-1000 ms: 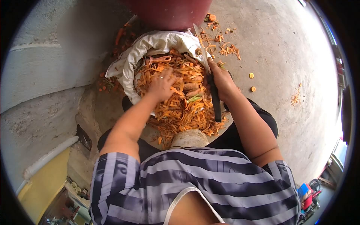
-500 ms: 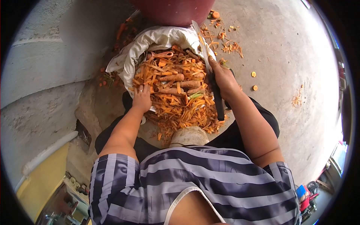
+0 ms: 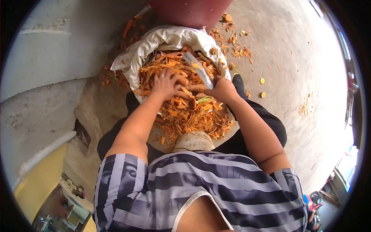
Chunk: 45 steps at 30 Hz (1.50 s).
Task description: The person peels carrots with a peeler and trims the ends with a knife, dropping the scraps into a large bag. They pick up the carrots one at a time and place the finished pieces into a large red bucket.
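My right hand is wrapped round the handle of a large knife, its pale blade slanting up and left over the carrots. My left hand, with a ring on one finger, lies spread on the peelings and touches the whole carrots. One carrot lies between the two hands, partly covered by strips. Orange peelings surround the carrots and spill toward me. Around the heap is the rolled rim of a white woven sack.
A large dark red tub stands just beyond the sack. Carrot scraps and cut slices are scattered on the concrete floor. A grey wall rises on the left. My legs straddle a pale rounded object.
My left hand has moved from the sack's left edge up and right onto the carrots. My right hand has come inward and lower, tipping the knife's blade leftward over the heap.
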Tool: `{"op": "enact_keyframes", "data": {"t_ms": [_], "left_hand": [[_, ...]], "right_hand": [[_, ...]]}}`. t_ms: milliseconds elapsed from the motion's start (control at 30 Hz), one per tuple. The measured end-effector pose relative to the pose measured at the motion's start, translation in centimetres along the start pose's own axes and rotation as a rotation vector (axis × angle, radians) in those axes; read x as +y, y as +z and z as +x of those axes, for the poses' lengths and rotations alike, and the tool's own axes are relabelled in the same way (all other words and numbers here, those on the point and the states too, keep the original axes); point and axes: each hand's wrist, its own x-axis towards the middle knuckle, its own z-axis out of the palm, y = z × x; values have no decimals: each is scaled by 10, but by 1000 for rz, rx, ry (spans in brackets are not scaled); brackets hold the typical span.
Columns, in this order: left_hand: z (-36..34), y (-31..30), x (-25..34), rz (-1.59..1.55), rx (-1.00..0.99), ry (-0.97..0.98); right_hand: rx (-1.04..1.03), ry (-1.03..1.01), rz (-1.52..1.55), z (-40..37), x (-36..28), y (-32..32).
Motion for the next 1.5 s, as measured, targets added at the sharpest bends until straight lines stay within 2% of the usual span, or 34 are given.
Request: {"op": "enact_keyframes", "data": {"t_ms": [67, 133, 167, 200, 233, 267, 367, 433, 467, 500, 567, 600, 667, 700, 733, 767, 833, 867, 967, 1067, 1133, 1167, 1233, 1267, 1367, 1500], "left_hand": [[6, -8, -16, -9, -25, -91], [6, -10, -38, -2, -53, -112], [6, -7, -46, -18, -20, -163], [5, -3, -53, -33, 12, -214], [3, 2, -60, -50, 43, -268], [3, 5, -69, -107, 35, -390], [-10, 25, -99, -398, 74, -490], [-19, 29, -103, -317, 226, -438], [-22, 19, -95, -215, 288, -431], [-20, 13, -86, -112, 348, -420], [-8, 16, -72, -138, 495, -188], [-2, 16, -64, -169, 563, -34], [13, 29, -44, -374, 421, 183], [16, 33, -31, -285, 399, 189], [14, 38, -19, -196, 374, 192], [12, 41, -12, -107, 350, 198], [10, 29, -15, -122, 105, 129], [10, 25, -17, -131, -14, 95], [11, 41, -31, -312, 125, 81], [26, 29, -56, -663, 106, -196], [25, 10, -65, -480, 198, -309], [25, 5, -68, -389, 244, -366], [26, 7, -75, -263, 241, -339], [26, 10, -79, -197, 239, -326], [22, 18, -94, -359, 163, -412], [21, 30, -107, -372, 83, -548]], "right_hand": [[-31, 43, -113, 5, -5, 5], [79, 44, -174, 20, -3, 16], [130, 45, -203, 28, -3, 20], [93, 85, -172, 31, -13, 14], [123, 41, -182, 41, -12, 17], [151, -5, -191, 56, -7, 24], [156, -41, -197, 94, -7, 33], [207, -79, -216, 112, -15, 42], [387, -110, -317, 116, -25, 49], [418, -210, -295, 126, -33, 55], [474, -401, -248, 155, -46, 63], [333, -410, -297, 171, -50, 64], [308, -362, -241, 176, -69, 68], [297, -339, -211, 179, -77, 69], [288, -362, -317, 187, -83, 75], [208, -338, -354, 192, -84, 74], [54, -285, -430, 192, -90, 65], [48, -291, -466, 195, -88, 65], [-6, -280, -498, 201, -85, 69], [-72, -249, -466, 182, -93, 60], [-43, -288, -557, 154, -101, 54], [36, -319, -569, 155, -95, 59], [191, -381, -592, 160, -78, 72], [205, -308, -599, 166, -75, 71], [239, -120, -548, 185, -75, 49], [348, -140, -430, 186, -67, 33]]}}
